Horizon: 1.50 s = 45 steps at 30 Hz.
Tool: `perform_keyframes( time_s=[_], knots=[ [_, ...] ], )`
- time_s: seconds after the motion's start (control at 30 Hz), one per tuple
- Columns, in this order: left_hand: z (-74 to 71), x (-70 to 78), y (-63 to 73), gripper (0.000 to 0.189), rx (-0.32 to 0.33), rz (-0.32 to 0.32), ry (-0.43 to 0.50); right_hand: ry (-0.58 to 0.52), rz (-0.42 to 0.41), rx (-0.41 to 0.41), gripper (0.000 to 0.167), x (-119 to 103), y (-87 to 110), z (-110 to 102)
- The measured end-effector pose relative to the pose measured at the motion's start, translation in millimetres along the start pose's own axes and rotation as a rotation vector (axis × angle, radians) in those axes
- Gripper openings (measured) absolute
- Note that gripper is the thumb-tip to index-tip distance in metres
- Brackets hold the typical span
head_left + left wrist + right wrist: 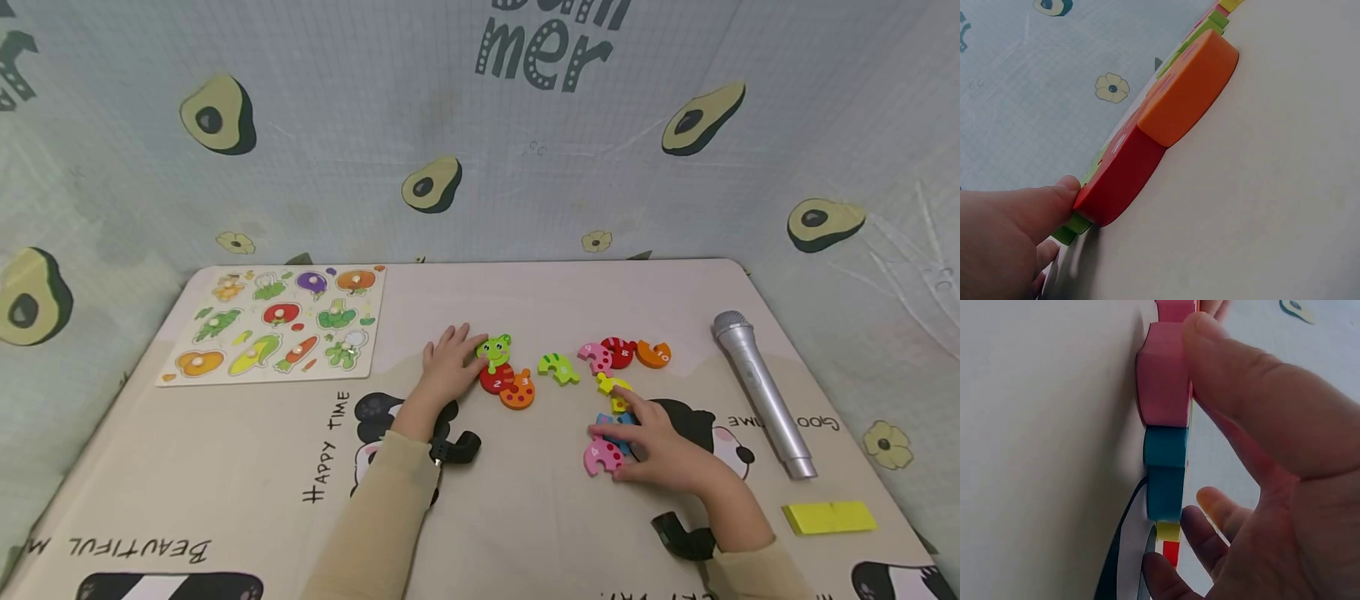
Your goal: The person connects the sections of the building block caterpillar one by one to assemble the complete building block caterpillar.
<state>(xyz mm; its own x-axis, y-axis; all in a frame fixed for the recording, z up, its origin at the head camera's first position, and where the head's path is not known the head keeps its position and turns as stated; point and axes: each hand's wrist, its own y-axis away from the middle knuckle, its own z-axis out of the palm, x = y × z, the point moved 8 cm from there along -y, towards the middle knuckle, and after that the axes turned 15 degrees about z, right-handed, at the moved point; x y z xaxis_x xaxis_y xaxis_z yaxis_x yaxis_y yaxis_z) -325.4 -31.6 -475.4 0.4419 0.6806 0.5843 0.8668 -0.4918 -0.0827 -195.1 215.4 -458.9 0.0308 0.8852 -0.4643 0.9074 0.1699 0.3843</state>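
The left sleeve (375, 525) is showing plain beige cloth, running along the forearm and ending at the wrist; the right sleeve (757, 575), matching in beige, is showing mainly its cuff; a curved black wrist mount (457, 448) is jutting from a dark band on the left wrist, toward the right edge of the worktop (525, 533); a second black mount (684, 537), hook-shaped, is protruding from the right wrist toward the worktop's left edge.

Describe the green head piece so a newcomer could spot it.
On the pale table, find the left hand. At its fingertips, touching the red piece numbered 2, is the green head piece. Unlike the striped green piece to the right, it bears a face.
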Motion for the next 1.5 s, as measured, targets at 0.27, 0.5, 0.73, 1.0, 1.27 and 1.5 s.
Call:
perform_keyframes(
  time_s=[0.27,0.5,0.73,1.0,1.27,1.5],
  knots=[
    [-0.5,0.7,-0.6,0.045,-0.002,-0.001,-0.002,0.083,0.028,-0.027,0.060,-1.0,1.2,0.2],
    [-0.4,0.1,0.1,0.045,0.000,-0.003,-0.003,0.146,0.019,0.013,0.059,-7.6,1.0,-0.7],
    [0.9,-1.9,-0.7,0.045,-0.008,-0.009,-0.003,0.246,-0.076,0.103,0.059,-21.5,-0.7,-0.2],
    [0.4,-0.4,0.2,0.044,0.011,0.006,0.033,0.278,-0.121,0.121,0.054,-26.8,-4.5,0.4],
    [1.9,-1.1,-0.8,0.045,-0.012,-0.015,0.003,0.077,-0.023,0.133,0.058,-42.8,-24.0,-11.1],
    [1.1,0.2,-1.4,0.046,-0.012,-0.012,-0.003,-0.110,0.086,0.157,0.061,-66.7,-48.5,-12.7]
  ],
)
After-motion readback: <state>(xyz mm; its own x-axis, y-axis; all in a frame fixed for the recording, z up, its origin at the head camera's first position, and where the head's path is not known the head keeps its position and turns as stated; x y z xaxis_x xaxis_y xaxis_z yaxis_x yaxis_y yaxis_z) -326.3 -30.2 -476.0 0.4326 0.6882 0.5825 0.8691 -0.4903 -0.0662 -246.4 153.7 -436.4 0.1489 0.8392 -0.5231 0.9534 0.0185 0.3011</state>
